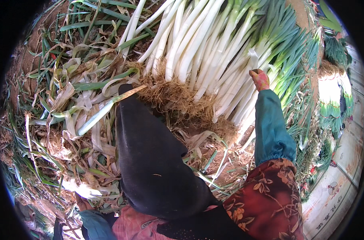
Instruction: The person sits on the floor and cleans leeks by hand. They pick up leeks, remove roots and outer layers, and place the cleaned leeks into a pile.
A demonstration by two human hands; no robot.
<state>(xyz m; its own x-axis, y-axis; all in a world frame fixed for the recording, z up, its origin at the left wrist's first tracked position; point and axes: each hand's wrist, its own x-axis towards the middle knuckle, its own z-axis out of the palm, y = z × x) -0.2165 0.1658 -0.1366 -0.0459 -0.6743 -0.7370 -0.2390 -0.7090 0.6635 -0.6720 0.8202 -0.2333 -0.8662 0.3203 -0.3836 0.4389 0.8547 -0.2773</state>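
Observation:
My right hand (pixel 259 79), in a pink and yellow glove with a teal sleeve cover, is closed at the right part of a heap of long green onions (pixel 197 45). A pale, shiny strip of onion skin (pixel 253 57) sticks up from its fist. The onions lie side by side, white stalks and matted roots (pixel 182 96) towards me, green leaves (pixel 285 45) to the upper right. My left hand (pixel 84 204) is low at the left edge, mostly in shadow beside a teal sleeve and a glaring white peel (pixel 83 188). Its fingers are not clear.
My bent leg in black trousers (pixel 155 159) reaches to the roots, a yellowing leaf (pixel 110 108) across its knee. Stripped leaves and dry skins (pixel 89 78) cover the ground at left. Tied onion bundles (pixel 330 90) stand at right, near pale slabs (pixel 335 192) bearing writing.

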